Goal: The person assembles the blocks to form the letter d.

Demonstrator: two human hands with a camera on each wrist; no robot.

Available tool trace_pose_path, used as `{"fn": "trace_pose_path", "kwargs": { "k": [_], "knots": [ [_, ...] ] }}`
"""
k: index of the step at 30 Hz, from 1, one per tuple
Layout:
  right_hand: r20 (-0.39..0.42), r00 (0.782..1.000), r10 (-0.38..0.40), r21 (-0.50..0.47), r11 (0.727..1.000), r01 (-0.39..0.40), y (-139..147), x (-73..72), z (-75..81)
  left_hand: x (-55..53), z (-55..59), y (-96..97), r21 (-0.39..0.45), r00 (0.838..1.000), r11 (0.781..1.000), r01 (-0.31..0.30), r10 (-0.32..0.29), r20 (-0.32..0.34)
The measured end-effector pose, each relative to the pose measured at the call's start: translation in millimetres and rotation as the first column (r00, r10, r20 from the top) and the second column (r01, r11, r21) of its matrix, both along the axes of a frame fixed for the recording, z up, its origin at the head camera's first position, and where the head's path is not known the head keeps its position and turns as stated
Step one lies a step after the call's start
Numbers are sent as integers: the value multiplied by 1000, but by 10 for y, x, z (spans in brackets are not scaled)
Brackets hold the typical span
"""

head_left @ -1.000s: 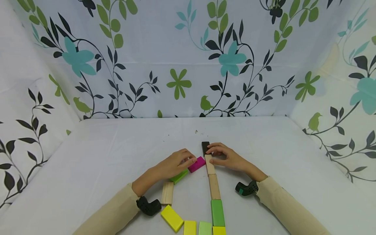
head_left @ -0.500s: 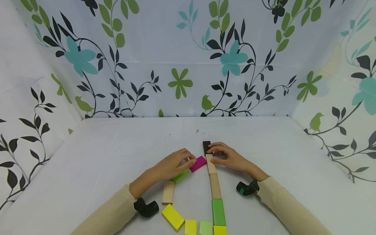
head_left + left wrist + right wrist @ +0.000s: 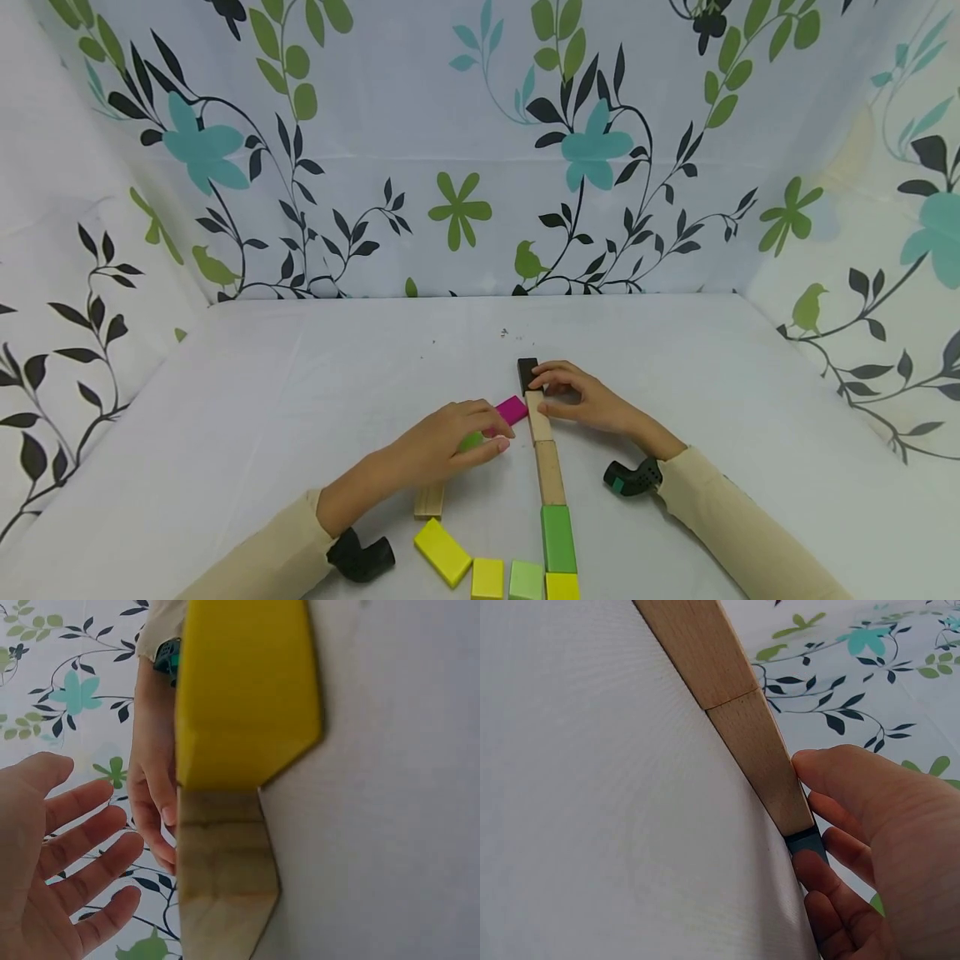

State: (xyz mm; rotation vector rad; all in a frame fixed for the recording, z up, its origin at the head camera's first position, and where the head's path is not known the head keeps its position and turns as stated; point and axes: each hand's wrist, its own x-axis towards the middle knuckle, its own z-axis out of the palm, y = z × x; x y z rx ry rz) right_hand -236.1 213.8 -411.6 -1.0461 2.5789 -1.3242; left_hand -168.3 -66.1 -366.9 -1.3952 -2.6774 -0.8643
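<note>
Over the left part of a ring of blocks, my left hand [image 3: 450, 442] hovers with loose fingers and holds nothing. It partly hides a lime green block [image 3: 471, 441], a magenta block [image 3: 513, 408] and a plain wooden block [image 3: 429, 502]. In the left wrist view its fingers are spread. My right hand [image 3: 585, 400] rests at the far end of a straight row. Its fingertips touch the black block [image 3: 527, 371], and the thumb lies against the plain wooden block [image 3: 761, 754] adjoining it. Those fingers look relaxed.
The row continues towards me with another wooden block [image 3: 549, 473], a green block [image 3: 558, 537] and a yellow block [image 3: 562, 587]. A tilted yellow block [image 3: 442, 552], another yellow block [image 3: 488, 577] and a light green block [image 3: 526, 579] curve along the front. Patterned cloth [image 3: 360, 167] stands behind.
My left hand has let go of the magenta block and drawn back towards me, its fingers loosening. The magenta block lies in place, and my right hand has hardly moved.
</note>
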Motion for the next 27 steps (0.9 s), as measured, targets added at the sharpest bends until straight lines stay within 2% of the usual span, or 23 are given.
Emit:
{"fn": "trace_pose_path", "kwargs": {
  "k": [10,12,16,21,27],
  "knots": [
    [-3,1000,5,-10,1000,-5,3,3,-3,224,64,12,-33,993,992,119,-119,-13],
    [9,1000,10,-13,1000,-10,0,2,-1,262,63,20,-24,988,988,155,-155,-23],
    [15,1000,10,-4,1000,-10,-1,1,-9,329,32,38,-18,968,972,234,-235,-89],
    [-2,1000,12,2,1000,-12,0,-4,-6,469,31,42,-125,953,957,262,-276,-121],
    [4,1000,2,2,1000,-2,7,-14,-7,568,44,54,-217,944,934,284,-312,-106]
  ]
}}
